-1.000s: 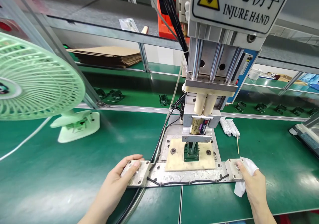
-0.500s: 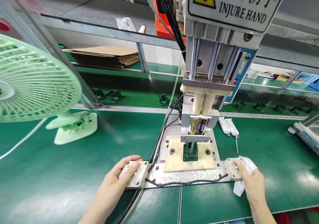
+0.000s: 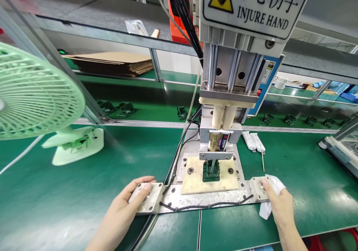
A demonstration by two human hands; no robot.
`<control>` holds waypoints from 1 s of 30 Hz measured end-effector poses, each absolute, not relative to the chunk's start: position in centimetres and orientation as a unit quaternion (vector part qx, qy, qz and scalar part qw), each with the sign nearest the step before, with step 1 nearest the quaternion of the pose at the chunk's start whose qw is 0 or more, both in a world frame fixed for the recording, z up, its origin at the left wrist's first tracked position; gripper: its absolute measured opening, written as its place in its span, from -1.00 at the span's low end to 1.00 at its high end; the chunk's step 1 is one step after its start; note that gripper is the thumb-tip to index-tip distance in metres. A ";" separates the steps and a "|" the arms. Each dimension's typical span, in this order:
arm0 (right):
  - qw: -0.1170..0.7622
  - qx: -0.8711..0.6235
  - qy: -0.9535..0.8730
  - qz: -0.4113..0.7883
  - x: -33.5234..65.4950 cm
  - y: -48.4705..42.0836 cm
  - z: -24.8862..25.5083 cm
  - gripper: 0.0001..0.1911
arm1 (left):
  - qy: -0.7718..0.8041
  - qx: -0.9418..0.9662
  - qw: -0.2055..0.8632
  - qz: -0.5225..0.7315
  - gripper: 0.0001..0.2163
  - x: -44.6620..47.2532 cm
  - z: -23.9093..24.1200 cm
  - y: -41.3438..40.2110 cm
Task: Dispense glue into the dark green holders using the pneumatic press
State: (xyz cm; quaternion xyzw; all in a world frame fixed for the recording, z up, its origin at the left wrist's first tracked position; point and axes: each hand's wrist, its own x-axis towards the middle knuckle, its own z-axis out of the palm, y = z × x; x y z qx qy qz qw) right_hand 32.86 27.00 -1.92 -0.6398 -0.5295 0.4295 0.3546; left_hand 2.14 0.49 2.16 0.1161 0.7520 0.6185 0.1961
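A bench press [image 3: 220, 94] stands before me, with two pale rods over a sleeve that holds a tan, printed cylinder [image 3: 216, 142]. Beneath it, a small green circuit board [image 3: 210, 174] sits in a cream fixture plate [image 3: 192, 186]; a thin metal piece reaches down to the board. My left hand [image 3: 127, 202] is wrapped round the left button box [image 3: 152, 199], thumb over its top. At the right button box [image 3: 256, 189], my right hand [image 3: 279, 202] lays its thumb on the round button. A white cloth [image 3: 275, 184] is tucked under that hand, its fingers partly hidden.
A green fan [image 3: 36, 94] stands at the left. Black cables [image 3: 175, 165] run beside the press. Two white packets [image 3: 253, 142] and a thin stick [image 3: 263, 161] lie behind my right hand. Several circuit boards [image 3: 125, 109] line the strip behind; cardboard [image 3: 112, 63] is stacked beyond.
The whole view has shifted slightly, so the scene sits a little further left. Both hands stay at the button boxes; the press shows no clear movement.
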 end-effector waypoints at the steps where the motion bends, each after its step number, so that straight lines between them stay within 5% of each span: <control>1: 0.362 -0.637 -0.531 0.426 32.8 27.0 -1.9 -0.37 | 0.753 0.117 0.193 0.618 -0.46 2.2 2.2 0.5; 30: 0.372 -0.630 -0.522 0.438 32.4 26.4 -1.7 -0.33 | 0.748 0.128 0.224 0.612 -0.48 0.8 0.8 -0.3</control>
